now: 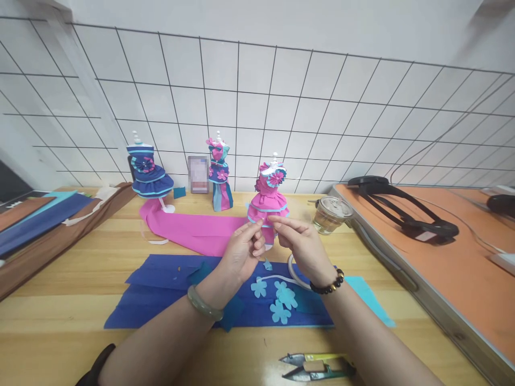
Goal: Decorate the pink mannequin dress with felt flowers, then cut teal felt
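**Pinched grip of my left hand (243, 247) and right hand (300, 240) before a pink dress (267, 198)**

In each hand, thumb and forefinger are drawn together; I cannot tell whether anything lies between them, or whether they touch the hem. The dress stands upright on a small dress form (275, 157) on the table (80, 257), just beyond my hands. I judge it light and soft, its ruffles easily crushed; the form's white neck offers the surer hold. Pink cloth (193, 228) lies to the left; a clear cup (332, 210) at right limits sideways travel. Loose flower cutouts (280, 312) could scatter under my wrist. Bare table shows between the blue cloth (156, 308) and the snips (295, 373).
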Tool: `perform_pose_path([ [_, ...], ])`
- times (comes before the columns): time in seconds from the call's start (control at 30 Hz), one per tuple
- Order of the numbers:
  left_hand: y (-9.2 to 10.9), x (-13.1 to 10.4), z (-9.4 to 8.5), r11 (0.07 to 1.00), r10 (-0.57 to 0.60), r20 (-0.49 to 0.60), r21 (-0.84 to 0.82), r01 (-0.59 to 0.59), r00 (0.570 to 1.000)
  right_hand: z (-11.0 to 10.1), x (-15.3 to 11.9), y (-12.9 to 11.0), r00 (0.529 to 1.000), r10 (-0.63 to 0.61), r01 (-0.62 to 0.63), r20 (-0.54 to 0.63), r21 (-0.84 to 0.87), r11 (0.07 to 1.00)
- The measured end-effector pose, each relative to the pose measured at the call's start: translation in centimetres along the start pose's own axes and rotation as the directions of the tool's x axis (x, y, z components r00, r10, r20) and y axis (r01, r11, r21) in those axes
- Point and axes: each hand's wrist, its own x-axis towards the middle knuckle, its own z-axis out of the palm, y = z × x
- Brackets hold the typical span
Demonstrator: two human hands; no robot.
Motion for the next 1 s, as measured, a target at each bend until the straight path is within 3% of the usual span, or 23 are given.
perform_pose_path([
  [0.3, 0.2, -0.2, 0.2, 0.997, -0.051, -0.016, -0.051, 0.05, 0.999, 0.2, -0.3, -0.7, 0.997, -0.073, 0.069, -0.022, -0.155, 0.986],
  [0.47, 0.3, -0.2, 0.0, 0.993, -0.066, 0.001, -0.103, 0.065, 0.998, -0.8, -0.8, -1.7, 0.997, -0.076, 0.067, -0.03, -0.235, 0.97],
  [0.53, 0.3, -0.2, 0.0, 0.991, -0.07, -0.005, -0.117, 0.069, 0.998, -1.6, -1.2, -1.8, 0.998, -0.033, 0.045, 0.045, -0.303, 0.952],
  [0.6, 0.3, -0.2, 0.1, 0.99, -0.079, -0.005, -0.118, 0.078, 0.997, -2.6, -2.0, -1.6, 0.974, 0.074, 0.017, 0.213, -0.393, 0.919],
  [0.67, 0.3, -0.2, 0.1, 0.99, -0.078, -0.007, -0.122, 0.076, 0.997, -3.5, -3.2, -1.3, 0.904, 0.194, 0.034, 0.382, -0.517, 0.855],
  [0.73, 0.3, -0.2, 0.2, 0.99, -0.069, -0.011, -0.128, 0.067, 0.998, -4.3, -4.6, -1.1, 0.85, 0.264, 0.12, 0.456, -0.656, 0.745],
  [0.83, 0.2, -0.3, 0.3, 0.989, -0.07, -0.008, -0.13, 0.069, 0.998, -5.0, -6.7, -0.9, 0.843, 0.293, 0.22, 0.45, -0.787, 0.576],
  [1.0, 0.0, -0.4, 0.4, 0.988, -0.099, -0.007, -0.119, 0.097, 0.995, -4.8, -8.7, -0.3, 0.868, 0.183, 0.369, 0.462, -0.846, 0.385],
])
